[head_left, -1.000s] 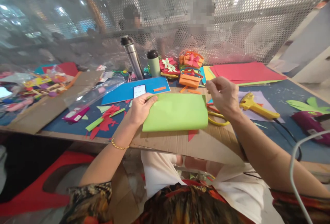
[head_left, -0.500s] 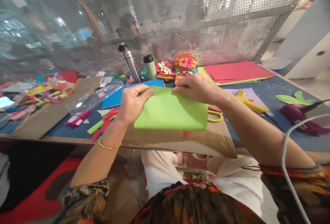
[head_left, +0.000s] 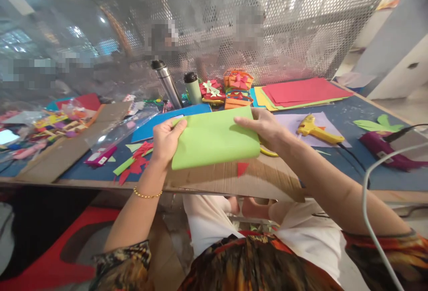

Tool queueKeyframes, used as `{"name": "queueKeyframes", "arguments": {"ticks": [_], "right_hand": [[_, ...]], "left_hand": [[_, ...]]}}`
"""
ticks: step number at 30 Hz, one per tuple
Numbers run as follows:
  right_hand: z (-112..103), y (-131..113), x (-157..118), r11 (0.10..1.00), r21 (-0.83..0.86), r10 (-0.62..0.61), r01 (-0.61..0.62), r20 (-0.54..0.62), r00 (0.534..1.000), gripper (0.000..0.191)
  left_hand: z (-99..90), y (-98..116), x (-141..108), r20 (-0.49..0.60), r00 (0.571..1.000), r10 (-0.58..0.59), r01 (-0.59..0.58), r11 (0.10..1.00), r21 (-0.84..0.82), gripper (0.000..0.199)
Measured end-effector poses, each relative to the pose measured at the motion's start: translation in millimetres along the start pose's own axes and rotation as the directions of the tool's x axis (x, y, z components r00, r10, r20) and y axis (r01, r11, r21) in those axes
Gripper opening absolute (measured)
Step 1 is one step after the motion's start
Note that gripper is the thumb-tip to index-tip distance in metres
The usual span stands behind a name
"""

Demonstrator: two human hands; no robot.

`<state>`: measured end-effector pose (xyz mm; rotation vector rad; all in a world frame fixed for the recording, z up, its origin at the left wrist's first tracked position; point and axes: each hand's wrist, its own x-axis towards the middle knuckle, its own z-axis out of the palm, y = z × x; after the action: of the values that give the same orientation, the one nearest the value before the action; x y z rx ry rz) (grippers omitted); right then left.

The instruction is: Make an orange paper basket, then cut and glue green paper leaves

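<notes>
A sheet of light green paper point(head_left: 214, 141) is held up above the table between my two hands, its lower edge bent over. My left hand point(head_left: 169, 137) pinches the upper left side, thumb on the front face. At the upper right corner my right hand point(head_left: 264, 126) grips it, thumb in front and fingers behind. Below the sheet lies a brown cardboard point(head_left: 267, 177) with a small red paper scrap point(head_left: 242, 168) on it. Part of a yellow loop handle point(head_left: 268, 152) shows beside the sheet; the rest is hidden.
To the right, a yellow glue gun point(head_left: 319, 132) lies on lilac paper, near a purple tool point(head_left: 384, 150) and a white cable point(head_left: 371, 193). Red sheets point(head_left: 304, 91) are stacked behind. Bottles point(head_left: 167, 83) and orange paper bags point(head_left: 239, 85) stand at the back. Red scraps point(head_left: 137, 161) lie left.
My right hand has shifted from the sheet's top edge to its upper right corner, its thumb now on the front. The sheet has tilted, right side higher, and moved slightly left.
</notes>
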<state>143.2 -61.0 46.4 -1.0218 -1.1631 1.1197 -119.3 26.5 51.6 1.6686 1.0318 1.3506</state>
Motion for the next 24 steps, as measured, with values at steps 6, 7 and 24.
{"name": "queueKeyframes", "arguments": {"ticks": [6,7,24], "right_hand": [[-6,40,-2,0.979,-0.168,0.112,-0.116,-0.038,0.993,0.036],[-6,46,-1,0.96,-0.249,0.121,-0.131,-0.055,0.991,0.032],[-4,51,7,0.346,-0.938,0.015,0.034,0.042,0.999,0.019]], "left_hand": [[-5.0,-36,-16,0.153,0.961,-0.231,0.208,0.967,0.149,0.036],[-5.9,-42,-17,0.169,0.961,-0.22,0.18,0.958,0.224,0.036],[11.4,-40,-41,0.261,0.957,-0.13,-0.22,0.263,0.939,0.036]]}}
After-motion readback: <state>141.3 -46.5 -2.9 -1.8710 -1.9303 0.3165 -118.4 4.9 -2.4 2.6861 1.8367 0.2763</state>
